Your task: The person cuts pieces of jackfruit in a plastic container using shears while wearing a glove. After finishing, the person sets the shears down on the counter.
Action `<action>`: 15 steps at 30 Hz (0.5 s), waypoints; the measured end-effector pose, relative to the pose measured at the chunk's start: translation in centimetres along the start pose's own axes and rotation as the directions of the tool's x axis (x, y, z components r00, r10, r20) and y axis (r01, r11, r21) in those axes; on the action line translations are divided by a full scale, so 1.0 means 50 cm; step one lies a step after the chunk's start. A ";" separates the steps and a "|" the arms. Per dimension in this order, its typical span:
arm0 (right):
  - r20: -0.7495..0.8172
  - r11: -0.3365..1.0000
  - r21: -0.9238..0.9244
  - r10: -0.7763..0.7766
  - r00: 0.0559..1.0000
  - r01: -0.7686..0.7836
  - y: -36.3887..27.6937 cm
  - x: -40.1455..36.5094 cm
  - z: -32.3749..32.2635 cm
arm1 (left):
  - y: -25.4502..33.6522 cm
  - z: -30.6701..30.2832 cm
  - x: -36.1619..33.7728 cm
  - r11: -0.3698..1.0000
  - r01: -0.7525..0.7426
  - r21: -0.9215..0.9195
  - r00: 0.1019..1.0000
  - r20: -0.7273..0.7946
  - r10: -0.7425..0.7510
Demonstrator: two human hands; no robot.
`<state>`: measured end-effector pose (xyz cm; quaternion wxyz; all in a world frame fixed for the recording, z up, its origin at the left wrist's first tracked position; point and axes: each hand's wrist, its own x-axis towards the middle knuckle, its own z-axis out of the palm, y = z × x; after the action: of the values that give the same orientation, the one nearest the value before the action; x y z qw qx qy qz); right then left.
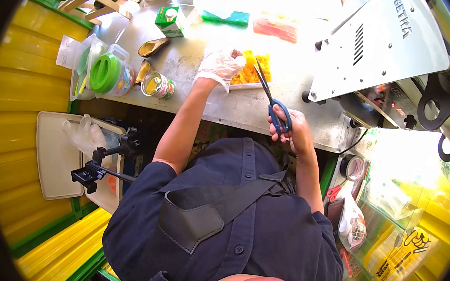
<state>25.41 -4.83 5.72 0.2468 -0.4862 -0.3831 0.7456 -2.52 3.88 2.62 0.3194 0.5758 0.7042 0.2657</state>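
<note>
My right hand (295, 131) grips a pair of scissors (280, 117) by its dark blue handles. Its long blades point up and away, slightly parted at the tips, over the edge of a shallow white tray (248, 86). Bright yellow-orange food pieces (257, 64) fill that tray. My left hand (217, 66), in a clear plastic glove, is at the tray's left side, touching or just beside the food. Its fingers look curled together, with a small brownish spot at their tips; glare and the glove hide what is between them.
An opened can (155, 85), a green-lidded jug (108, 73) and a brown boat-shaped dish (153, 46) stand left on the metal counter (185, 105). Behind are a green-white carton (170, 21), a green pack (225, 17) and a reddish pack (276, 28). A large metal machine (382, 52) bounds the right.
</note>
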 end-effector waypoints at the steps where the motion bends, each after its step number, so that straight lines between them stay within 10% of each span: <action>1: 0.002 1.000 0.017 -0.002 1.000 0.002 -0.002 0.002 0.007 | 0.002 0.001 -0.002 1.000 -0.005 -0.001 1.000 0.004 0.005; 6: -0.007 0.999 0.034 -0.018 1.000 0.019 0.012 0.033 0.024 | 0.038 -0.011 -0.029 0.922 0.057 -0.383 0.995 0.099 -0.020; 15: -0.048 0.996 0.069 -0.045 0.998 0.048 0.019 0.041 0.040 | 0.033 -0.021 -0.036 0.934 0.071 -0.351 0.990 0.137 -0.024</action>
<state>22.75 -4.55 4.31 0.2898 -0.4852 -0.3620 0.7413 -2.00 2.45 4.78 0.4696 0.5075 0.6359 0.3427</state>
